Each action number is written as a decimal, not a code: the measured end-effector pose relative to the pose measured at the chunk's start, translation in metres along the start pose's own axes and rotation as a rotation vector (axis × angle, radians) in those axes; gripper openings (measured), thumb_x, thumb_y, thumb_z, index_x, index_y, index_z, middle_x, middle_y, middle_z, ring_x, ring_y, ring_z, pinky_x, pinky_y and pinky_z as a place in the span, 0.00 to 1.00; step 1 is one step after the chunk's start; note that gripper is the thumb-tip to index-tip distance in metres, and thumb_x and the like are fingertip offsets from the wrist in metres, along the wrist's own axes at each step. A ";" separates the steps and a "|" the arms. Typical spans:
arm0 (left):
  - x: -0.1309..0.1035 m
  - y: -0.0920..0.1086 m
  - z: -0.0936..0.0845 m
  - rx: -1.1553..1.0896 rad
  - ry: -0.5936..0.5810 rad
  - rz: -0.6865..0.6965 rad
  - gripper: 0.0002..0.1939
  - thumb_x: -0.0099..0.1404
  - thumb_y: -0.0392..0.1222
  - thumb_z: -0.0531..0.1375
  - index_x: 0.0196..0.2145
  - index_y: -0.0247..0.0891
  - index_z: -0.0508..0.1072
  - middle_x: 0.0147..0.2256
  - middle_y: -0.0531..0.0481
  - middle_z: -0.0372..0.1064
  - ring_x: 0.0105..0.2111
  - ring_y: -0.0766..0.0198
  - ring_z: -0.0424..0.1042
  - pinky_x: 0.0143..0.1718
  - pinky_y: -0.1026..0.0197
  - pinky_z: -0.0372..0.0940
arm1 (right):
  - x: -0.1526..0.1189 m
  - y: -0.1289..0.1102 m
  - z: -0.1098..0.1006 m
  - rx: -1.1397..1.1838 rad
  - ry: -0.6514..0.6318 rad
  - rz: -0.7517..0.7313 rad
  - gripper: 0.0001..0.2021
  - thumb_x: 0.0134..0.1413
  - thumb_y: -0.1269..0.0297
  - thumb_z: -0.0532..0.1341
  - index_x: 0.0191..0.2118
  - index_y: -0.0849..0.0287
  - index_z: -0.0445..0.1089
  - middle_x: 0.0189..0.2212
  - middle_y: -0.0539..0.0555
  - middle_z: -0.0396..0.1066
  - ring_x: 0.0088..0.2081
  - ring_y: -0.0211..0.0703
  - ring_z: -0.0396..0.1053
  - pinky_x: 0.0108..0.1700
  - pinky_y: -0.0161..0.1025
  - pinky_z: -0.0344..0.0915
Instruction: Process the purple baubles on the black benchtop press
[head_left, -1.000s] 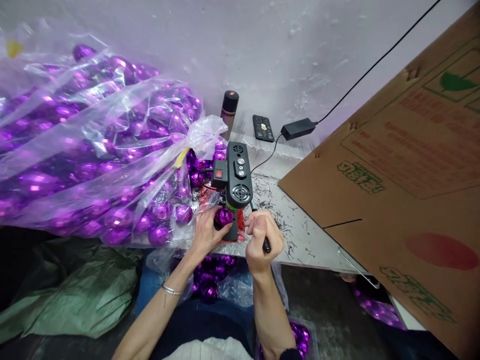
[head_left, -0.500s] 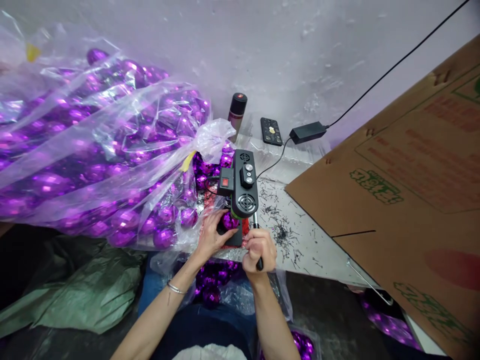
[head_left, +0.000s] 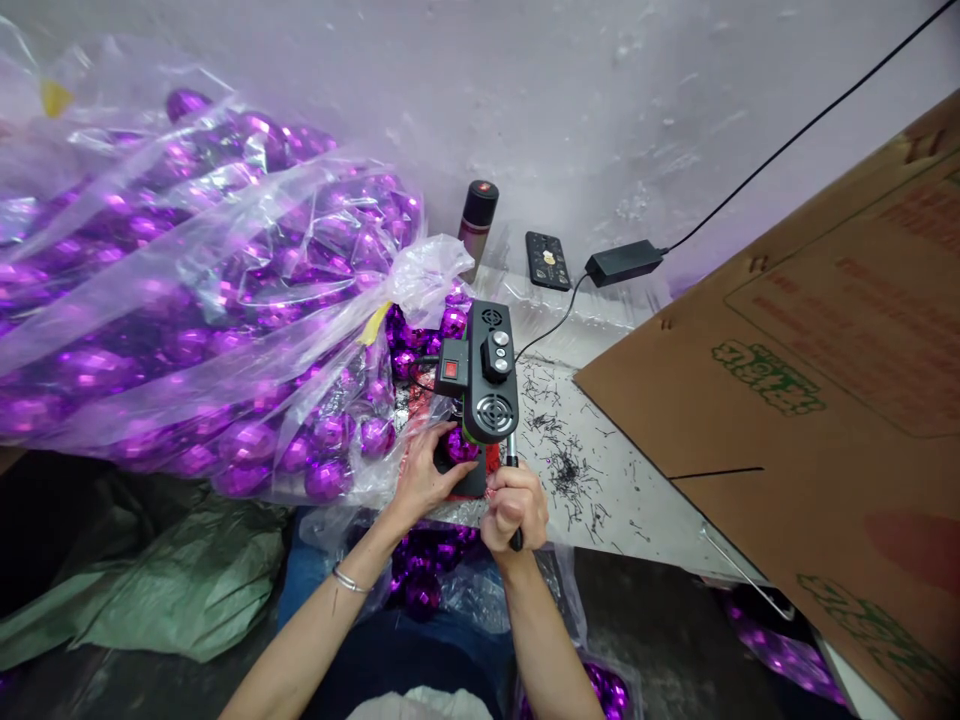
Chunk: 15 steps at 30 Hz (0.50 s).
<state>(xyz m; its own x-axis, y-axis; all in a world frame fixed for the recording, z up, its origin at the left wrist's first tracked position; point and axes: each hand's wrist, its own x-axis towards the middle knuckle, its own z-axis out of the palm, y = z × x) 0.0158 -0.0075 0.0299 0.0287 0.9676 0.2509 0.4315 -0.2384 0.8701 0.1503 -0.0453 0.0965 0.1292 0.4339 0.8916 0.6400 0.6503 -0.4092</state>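
Note:
My left hand (head_left: 426,470) grips a shiny purple faceted ball (head_left: 459,444) between thumb and fingers, under the head of a small black bench drill press (head_left: 493,375). The ball sits just above the machine's dark base (head_left: 472,482). On the machine's right side, my right hand (head_left: 516,508) is wrapped round the black-gripped feed lever (head_left: 513,462). A red rocker switch (head_left: 450,369) shows on the machine's left. The drill head hides the top of the ball and whatever touches it there.
A big clear bag of purple balls (head_left: 247,350) fills the left. Behind the machine stand a spray can (head_left: 476,222), a phone (head_left: 547,260) and a power adapter (head_left: 624,262). Small black bits (head_left: 566,465) litter the white table (head_left: 637,500). A cardboard box (head_left: 795,400) leans in from the right.
The view has shifted slightly. My right hand and the lever have moved a little down and left; my left hand keeps its hold on the ball.

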 end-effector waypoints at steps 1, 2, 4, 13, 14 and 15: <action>0.000 0.000 0.000 -0.002 -0.001 -0.003 0.29 0.61 0.47 0.75 0.57 0.42 0.76 0.53 0.42 0.80 0.56 0.46 0.79 0.60 0.43 0.72 | 0.000 0.000 0.001 0.002 0.004 0.002 0.17 0.77 0.64 0.47 0.31 0.53 0.61 0.27 0.47 0.67 0.26 0.36 0.68 0.34 0.41 0.70; 0.000 0.001 0.000 -0.006 -0.004 -0.006 0.28 0.61 0.47 0.75 0.57 0.42 0.76 0.53 0.42 0.80 0.56 0.46 0.79 0.60 0.43 0.72 | -0.001 0.000 0.001 0.005 0.007 0.003 0.17 0.77 0.64 0.47 0.31 0.53 0.61 0.27 0.47 0.67 0.26 0.36 0.67 0.34 0.40 0.70; 0.000 0.001 0.000 -0.015 -0.008 -0.010 0.28 0.60 0.46 0.75 0.56 0.41 0.76 0.53 0.42 0.80 0.55 0.46 0.79 0.60 0.43 0.72 | -0.001 0.001 0.002 0.012 0.014 0.000 0.17 0.77 0.65 0.47 0.31 0.53 0.61 0.27 0.47 0.67 0.26 0.36 0.67 0.34 0.40 0.70; 0.001 -0.001 0.002 -0.034 -0.003 -0.031 0.28 0.59 0.46 0.75 0.56 0.41 0.76 0.52 0.42 0.80 0.55 0.45 0.79 0.60 0.42 0.72 | -0.001 0.003 0.005 0.043 0.037 -0.024 0.18 0.77 0.65 0.46 0.31 0.53 0.61 0.27 0.48 0.67 0.26 0.37 0.66 0.32 0.39 0.66; 0.001 -0.001 0.002 -0.037 -0.002 -0.029 0.28 0.59 0.46 0.75 0.56 0.41 0.76 0.52 0.42 0.80 0.55 0.45 0.79 0.60 0.42 0.72 | -0.002 0.003 0.005 0.042 0.034 -0.031 0.18 0.77 0.65 0.46 0.31 0.53 0.61 0.27 0.47 0.67 0.25 0.37 0.66 0.32 0.39 0.66; 0.001 -0.001 0.002 -0.039 -0.002 -0.028 0.28 0.59 0.46 0.75 0.56 0.41 0.76 0.52 0.42 0.80 0.55 0.45 0.79 0.60 0.42 0.72 | -0.002 0.004 0.005 0.040 0.017 -0.043 0.17 0.77 0.64 0.47 0.32 0.53 0.61 0.27 0.47 0.67 0.26 0.36 0.66 0.32 0.39 0.66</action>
<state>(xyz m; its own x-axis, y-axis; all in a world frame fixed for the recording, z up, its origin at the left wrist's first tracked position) 0.0169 -0.0064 0.0284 0.0187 0.9741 0.2253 0.3971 -0.2141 0.8925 0.1493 -0.0404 0.0920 0.1154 0.3947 0.9115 0.6141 0.6929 -0.3778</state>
